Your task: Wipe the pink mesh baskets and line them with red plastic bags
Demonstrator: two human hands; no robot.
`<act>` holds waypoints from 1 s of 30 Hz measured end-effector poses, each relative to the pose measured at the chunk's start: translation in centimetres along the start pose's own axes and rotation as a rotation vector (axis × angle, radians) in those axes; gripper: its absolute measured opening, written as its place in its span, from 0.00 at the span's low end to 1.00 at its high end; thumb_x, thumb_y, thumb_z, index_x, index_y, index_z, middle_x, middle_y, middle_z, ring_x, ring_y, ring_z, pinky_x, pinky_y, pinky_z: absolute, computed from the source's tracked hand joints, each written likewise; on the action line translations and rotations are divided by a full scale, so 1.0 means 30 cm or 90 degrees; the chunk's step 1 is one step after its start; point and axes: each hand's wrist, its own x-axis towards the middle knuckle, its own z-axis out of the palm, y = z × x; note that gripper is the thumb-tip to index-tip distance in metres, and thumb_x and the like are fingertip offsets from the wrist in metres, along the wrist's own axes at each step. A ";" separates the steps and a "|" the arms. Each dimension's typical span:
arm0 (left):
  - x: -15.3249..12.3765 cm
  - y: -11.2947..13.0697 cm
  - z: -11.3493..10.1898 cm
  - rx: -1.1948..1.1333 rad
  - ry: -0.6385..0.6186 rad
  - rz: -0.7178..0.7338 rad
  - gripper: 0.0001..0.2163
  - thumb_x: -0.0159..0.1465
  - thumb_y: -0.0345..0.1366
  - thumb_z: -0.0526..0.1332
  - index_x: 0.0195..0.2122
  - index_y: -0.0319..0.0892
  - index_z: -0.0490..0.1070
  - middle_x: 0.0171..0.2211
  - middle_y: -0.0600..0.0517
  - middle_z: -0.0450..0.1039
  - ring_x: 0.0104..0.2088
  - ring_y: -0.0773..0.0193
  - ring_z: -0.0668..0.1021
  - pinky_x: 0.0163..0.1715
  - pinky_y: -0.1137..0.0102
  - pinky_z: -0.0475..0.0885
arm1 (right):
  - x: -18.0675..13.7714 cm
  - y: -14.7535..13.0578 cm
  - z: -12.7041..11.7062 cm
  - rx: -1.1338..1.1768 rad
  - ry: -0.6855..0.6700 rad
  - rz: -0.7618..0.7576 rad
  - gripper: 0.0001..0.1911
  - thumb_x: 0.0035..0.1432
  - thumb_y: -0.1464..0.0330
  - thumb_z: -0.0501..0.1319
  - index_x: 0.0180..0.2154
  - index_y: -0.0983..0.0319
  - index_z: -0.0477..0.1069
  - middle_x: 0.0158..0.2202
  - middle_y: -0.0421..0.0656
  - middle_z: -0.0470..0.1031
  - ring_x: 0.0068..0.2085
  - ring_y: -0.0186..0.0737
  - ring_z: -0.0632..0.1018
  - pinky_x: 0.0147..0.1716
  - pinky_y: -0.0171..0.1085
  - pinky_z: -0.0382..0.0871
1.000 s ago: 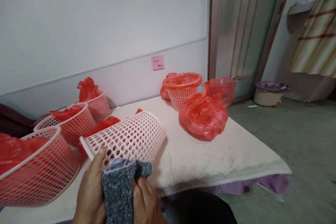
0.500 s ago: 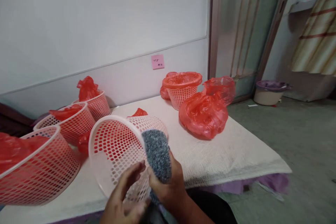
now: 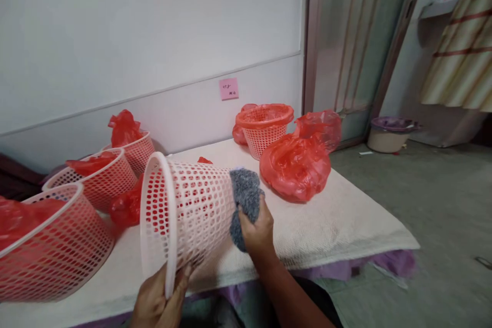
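My left hand (image 3: 161, 292) grips the rim of a pale pink perforated plastic basket (image 3: 203, 200), fingers outside the wall and the rest of the hand on the other side of the rim. The basket is tipped on its side, its mouth facing left. A grey-blue fuzzy cloth (image 3: 246, 195) is bunched in my right hand (image 3: 259, 230), which has its fingers closed around it. The cloth lies against the basket's base end on the right. Part of the cloth hangs below my thumb.
Three pink baskets with red plastic bags stand at left, the nearest basket (image 3: 57, 251) largest in view. A red-lined basket (image 3: 265, 136) and a knotted red bag (image 3: 295, 169) sit at the back right of the cloth-covered table (image 3: 346, 225). A bin (image 3: 390, 136) stands on the floor.
My left hand has gone from spread fingers to gripping the rim. The basket has turned, showing more of its side. My right hand has moved the cloth from the rim to the base end.
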 end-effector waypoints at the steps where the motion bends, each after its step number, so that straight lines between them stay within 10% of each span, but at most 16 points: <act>1: -0.002 0.017 -0.008 -0.033 0.038 -0.077 0.10 0.61 0.40 0.61 0.40 0.45 0.79 0.36 0.51 0.83 0.40 0.55 0.83 0.41 0.68 0.78 | 0.030 0.022 -0.004 -0.027 0.031 0.027 0.24 0.50 0.66 0.61 0.51 0.63 0.69 0.45 0.51 0.77 0.48 0.51 0.76 0.51 0.51 0.68; 6: 0.024 0.097 -0.012 -0.226 0.205 -0.346 0.16 0.52 0.43 0.70 0.40 0.43 0.78 0.33 0.51 0.82 0.43 0.52 0.81 0.42 0.65 0.78 | 0.056 0.046 -0.002 -0.054 0.076 0.069 0.26 0.53 0.67 0.58 0.55 0.64 0.65 0.49 0.53 0.75 0.51 0.50 0.75 0.53 0.52 0.66; 10: 0.083 0.162 0.005 -0.361 0.265 -0.410 0.16 0.50 0.44 0.71 0.37 0.42 0.76 0.29 0.53 0.79 0.33 0.60 0.81 0.33 0.72 0.77 | -0.141 -0.010 0.049 -0.100 0.031 -0.175 0.32 0.51 0.67 0.59 0.58 0.63 0.60 0.48 0.53 0.74 0.48 0.53 0.76 0.45 0.50 0.72; 12: 0.112 0.184 0.005 -0.367 0.280 -0.434 0.14 0.50 0.44 0.70 0.33 0.42 0.74 0.23 0.56 0.76 0.25 0.64 0.78 0.24 0.76 0.73 | -0.244 -0.059 0.067 -0.082 -0.059 -0.346 0.35 0.48 0.65 0.58 0.60 0.62 0.58 0.45 0.52 0.73 0.44 0.55 0.76 0.39 0.49 0.73; 17: 0.158 0.192 -0.012 -0.496 0.306 -0.482 0.14 0.50 0.40 0.69 0.37 0.41 0.76 0.25 0.55 0.77 0.28 0.62 0.80 0.26 0.75 0.75 | -0.289 -0.131 0.068 -0.088 -0.274 -0.430 0.30 0.49 0.67 0.56 0.56 0.63 0.64 0.34 0.47 0.69 0.33 0.47 0.73 0.30 0.44 0.71; 20: 0.164 0.172 -0.021 -0.575 0.339 -0.477 0.11 0.56 0.34 0.66 0.40 0.40 0.76 0.30 0.53 0.79 0.33 0.62 0.81 0.33 0.73 0.77 | -0.195 -0.082 0.066 -0.071 -0.180 -0.316 0.32 0.47 0.71 0.57 0.57 0.63 0.64 0.39 0.49 0.71 0.41 0.49 0.75 0.39 0.47 0.72; 26: 0.158 0.155 -0.071 -0.644 0.324 -0.496 0.15 0.62 0.26 0.59 0.48 0.43 0.75 0.39 0.50 0.81 0.36 0.63 0.82 0.41 0.68 0.79 | -0.009 0.061 0.053 0.095 0.055 0.234 0.21 0.49 0.67 0.59 0.46 0.64 0.70 0.40 0.47 0.78 0.42 0.47 0.78 0.46 0.47 0.72; 30: 0.175 0.179 -0.101 -0.702 0.324 -0.551 0.13 0.61 0.27 0.58 0.46 0.40 0.76 0.37 0.48 0.81 0.34 0.61 0.82 0.42 0.65 0.79 | -0.011 0.049 0.046 0.134 0.058 0.242 0.19 0.51 0.65 0.59 0.46 0.64 0.70 0.44 0.49 0.79 0.45 0.47 0.79 0.47 0.45 0.72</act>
